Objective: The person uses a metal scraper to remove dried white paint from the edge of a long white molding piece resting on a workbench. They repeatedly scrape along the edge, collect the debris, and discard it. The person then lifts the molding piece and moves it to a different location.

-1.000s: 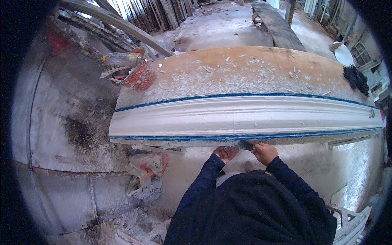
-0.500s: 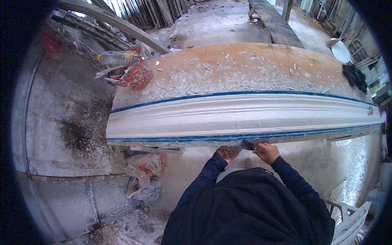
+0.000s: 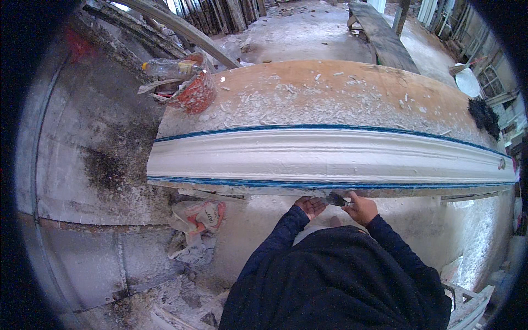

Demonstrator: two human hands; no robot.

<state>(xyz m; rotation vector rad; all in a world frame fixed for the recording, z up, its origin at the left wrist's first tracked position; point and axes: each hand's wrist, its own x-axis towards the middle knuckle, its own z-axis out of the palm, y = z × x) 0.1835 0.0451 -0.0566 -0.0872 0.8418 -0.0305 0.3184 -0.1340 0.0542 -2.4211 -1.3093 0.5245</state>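
Head view, looking down over a long white plaster cornice moulding (image 3: 330, 157) edged by two thin blue strips, which lies lengthwise across the middle of the frame on a broad brown wooden desk (image 3: 341, 88) strewn with white plaster chips. The moulding sits along the near edge of the desk, within reach of the person standing just below it.

Both hands meet at the lower centre of the frame, just under the near edge of the moulding. The left hand (image 3: 311, 206) is turned palm up with the fingers loosely spread, gripping nothing, cupped under the edge as if to catch falling scrapings. The right hand (image 3: 361, 209) is clenched round the handle of a small dark-bladed scraping tool (image 3: 336, 199), whose blade points left toward the underside of the moulding's edge; whether the blade touches the plaster cannot be told. Dark blue sleeves lead down from both hands to the bottom edge.

At the upper left, a red plaster-spattered bucket (image 3: 195, 91) stands at the desk's far corner with a clear plastic bottle (image 3: 170, 69) lying across it, well apart from the hands. A crumpled white and red sack (image 3: 198, 217) lies on the grey dusty floor (image 3: 93, 181) at lower left, below the desk's edge.
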